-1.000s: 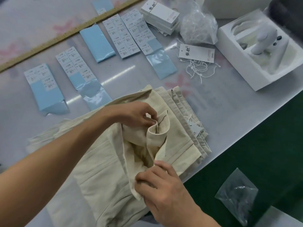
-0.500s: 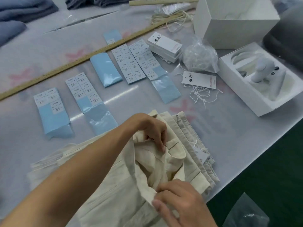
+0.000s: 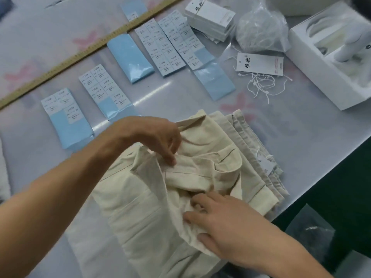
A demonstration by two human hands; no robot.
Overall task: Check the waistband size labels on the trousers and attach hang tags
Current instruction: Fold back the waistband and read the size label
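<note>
1. The left hand (image 3: pixel 158 137) reaches down onto the top pair of cream trousers (image 3: pixel 140 207), its fingers bent and their tips pressed into the folded-open waistband cloth; whether it pinches the fabric or only presses it cannot be told.
2. The right hand (image 3: pixel 224 225) lies on the near part of the same waistband, fingers curled into the cloth and the thumb under a fold, gripping the fabric.
3. Between the two hands the waistband is turned open, showing the paler lining and a pocket slit.
4. The trousers top a stack of folded cream trousers (image 3: pixel 259 149) at the near edge of the grey table (image 3: pixel 313 125); a small white tag on string (image 3: pixel 267 163) pokes out at the stack's right side.
5. Beyond the stack, a single hang tag (image 3: pixel 260 64) lies flat with loose white strings (image 3: pixel 263 85) just in front of it.
6. Further beyond the stack sit a pile of hang tags (image 3: pixel 209 17) and a clear bag of strings (image 3: pixel 261 31).
7. Left of that pile, beyond the stack, blue-backed sheets of size stickers (image 3: pixel 166 43) lie in a row, along a yellow measuring ruler (image 3: pixel 80 53).
8. To the right beyond the stack, an open white box (image 3: pixel 321 63) holds a white device.
</note>
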